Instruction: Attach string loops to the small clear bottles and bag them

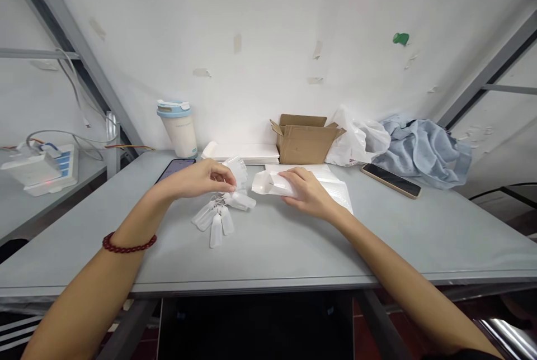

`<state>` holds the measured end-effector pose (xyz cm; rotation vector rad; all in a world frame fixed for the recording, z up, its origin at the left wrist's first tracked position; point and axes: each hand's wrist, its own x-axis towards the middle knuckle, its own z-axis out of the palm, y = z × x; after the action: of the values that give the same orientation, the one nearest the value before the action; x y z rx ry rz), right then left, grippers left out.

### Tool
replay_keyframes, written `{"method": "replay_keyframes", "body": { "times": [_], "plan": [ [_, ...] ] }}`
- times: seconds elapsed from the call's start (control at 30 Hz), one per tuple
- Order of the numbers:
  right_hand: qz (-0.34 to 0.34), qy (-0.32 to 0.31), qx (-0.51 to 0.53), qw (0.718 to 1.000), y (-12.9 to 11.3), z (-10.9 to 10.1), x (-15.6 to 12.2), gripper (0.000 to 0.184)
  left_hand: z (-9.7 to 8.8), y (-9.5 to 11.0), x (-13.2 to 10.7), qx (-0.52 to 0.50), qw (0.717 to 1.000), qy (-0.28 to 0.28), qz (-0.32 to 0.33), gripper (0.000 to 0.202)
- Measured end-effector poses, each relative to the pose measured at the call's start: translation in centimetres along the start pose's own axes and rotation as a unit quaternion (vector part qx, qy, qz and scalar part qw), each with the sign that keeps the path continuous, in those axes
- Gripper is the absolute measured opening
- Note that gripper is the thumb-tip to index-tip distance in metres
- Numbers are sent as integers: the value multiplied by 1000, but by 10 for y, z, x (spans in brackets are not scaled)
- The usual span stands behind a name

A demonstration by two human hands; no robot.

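My left hand (213, 176) is closed in a pinch at the top of a bunch of translucent white plastic tags (216, 228). Several tags fan out on the grey table below and beside the fingertips, joined by small metal rings or chains. My right hand (308, 192) is wrapped around a white bubble-wrap pouch (279, 184), its opening pointing left toward the tags. Beneath and to the right of that hand lie more white bubble-wrap pouches (342, 193). Whether anything is inside the held pouch cannot be seen.
Along the wall stand a paper cup (180, 131) with a blue lid, a white stack (247, 153), an open cardboard box (306, 142), a white plastic bag (356, 139) and blue cloth (428, 147). One phone (176, 167) lies left, another phone (392, 180) right.
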<state>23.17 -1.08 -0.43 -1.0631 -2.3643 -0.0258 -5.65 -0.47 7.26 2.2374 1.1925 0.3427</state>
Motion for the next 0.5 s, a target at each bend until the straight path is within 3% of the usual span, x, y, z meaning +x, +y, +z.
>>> {"method": "replay_keyframes", "body": {
  "times": [0.17, 0.3, 0.5],
  "plan": [
    [-4, 1, -1, 1000, 1, 2, 0, 49, -1, 7, -4, -100, 991, 92, -5, 23],
    [-10, 0, 0, 1000, 1, 2, 0, 50, 3, 7, -2, -121, 981, 152, -7, 23],
    [-18, -5, 3, 1000, -5, 0, 0, 51, 22, 12, 8, -106, 980, 167, -5, 22]
  ]
}}
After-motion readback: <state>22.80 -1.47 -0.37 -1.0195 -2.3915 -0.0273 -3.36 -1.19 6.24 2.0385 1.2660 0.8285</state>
